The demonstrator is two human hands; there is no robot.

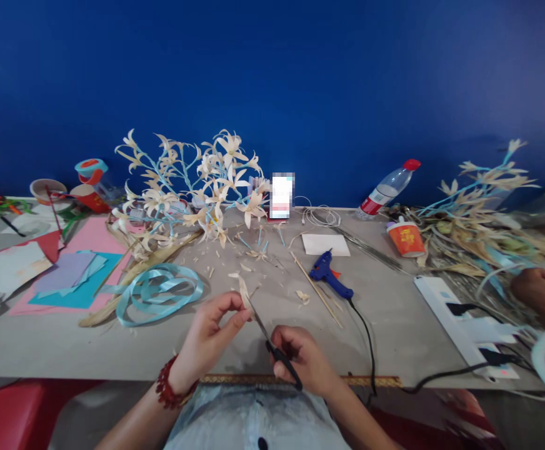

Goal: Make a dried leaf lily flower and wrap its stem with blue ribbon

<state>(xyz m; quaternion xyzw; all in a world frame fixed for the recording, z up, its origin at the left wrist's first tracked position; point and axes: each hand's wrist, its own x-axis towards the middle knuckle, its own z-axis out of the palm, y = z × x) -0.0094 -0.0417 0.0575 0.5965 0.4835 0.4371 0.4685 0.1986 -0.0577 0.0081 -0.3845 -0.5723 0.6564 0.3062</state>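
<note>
Between its thumb and fingers, my left hand (220,325) pinches a pale strip that looks like dried corn husk (244,290), its tip pointing up and away from me. Black-handled scissors (279,357) are held in my right hand (300,356), with the blades reaching up-left to the lower part of the strip. Whether the blades touch the strip I cannot tell. Small pale scraps (302,296) lie on the table beyond my hands. A coil of light-blue ribbon (160,294) rests just left of my left hand.
Husk flowers on blue stems (216,187) stand at the back. Right of my hands lie a blue glue gun (331,275), thin sticks (317,287) and a white power strip (460,325). A bottle (387,190) leans by the wall. Another person's hand (542,294) is at far right.
</note>
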